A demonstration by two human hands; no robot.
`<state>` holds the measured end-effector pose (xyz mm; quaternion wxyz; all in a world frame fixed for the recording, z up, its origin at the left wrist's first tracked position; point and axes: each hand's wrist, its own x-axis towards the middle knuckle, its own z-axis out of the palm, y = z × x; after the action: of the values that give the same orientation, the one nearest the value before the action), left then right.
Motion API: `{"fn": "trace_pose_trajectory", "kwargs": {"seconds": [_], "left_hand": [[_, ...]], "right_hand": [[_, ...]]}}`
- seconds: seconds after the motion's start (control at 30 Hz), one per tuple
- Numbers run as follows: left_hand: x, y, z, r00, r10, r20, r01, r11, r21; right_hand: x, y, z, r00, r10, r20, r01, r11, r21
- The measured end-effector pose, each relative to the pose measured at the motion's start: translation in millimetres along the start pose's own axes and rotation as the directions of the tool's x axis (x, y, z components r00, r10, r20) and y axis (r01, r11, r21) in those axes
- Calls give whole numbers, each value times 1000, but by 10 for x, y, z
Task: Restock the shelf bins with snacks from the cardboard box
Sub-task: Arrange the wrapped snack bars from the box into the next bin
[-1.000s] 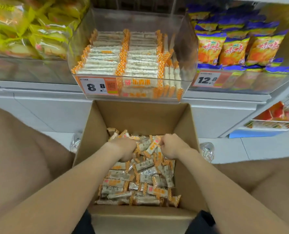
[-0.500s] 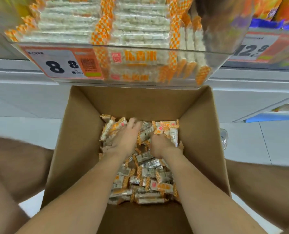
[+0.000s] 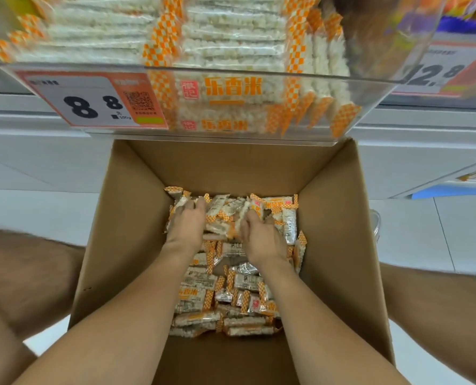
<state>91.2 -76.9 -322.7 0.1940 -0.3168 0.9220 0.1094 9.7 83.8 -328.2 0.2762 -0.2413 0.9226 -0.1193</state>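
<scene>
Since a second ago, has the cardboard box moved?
No. The cardboard box still sits with its far wall under the clear shelf bin, near the 8.8 price tag; only the camera came closer.

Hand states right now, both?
Left hand: open, laid flat on orange-and-white wrapped snack bars.
Right hand: dug into the bars, grip cannot be told.

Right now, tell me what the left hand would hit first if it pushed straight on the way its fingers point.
The left hand would meet the snack packs heaped just ahead of it, then probably the cardboard box wall behind them.
</scene>
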Motion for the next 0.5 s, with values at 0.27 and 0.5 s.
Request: {"fn": "trace_pose_trajectory", "kwargs": {"seconds": [0.27,0.5], "left_hand": [[-263,-47,-222,996,-44,-72,2,868,-497],[-678,-25,-766,944,-22,328,327,167,-930]], "right_hand": [[-211,66,-358,996,31,-84,10,898,440],[-503,42,-881,978,-202,-45,205,913,354]]}}
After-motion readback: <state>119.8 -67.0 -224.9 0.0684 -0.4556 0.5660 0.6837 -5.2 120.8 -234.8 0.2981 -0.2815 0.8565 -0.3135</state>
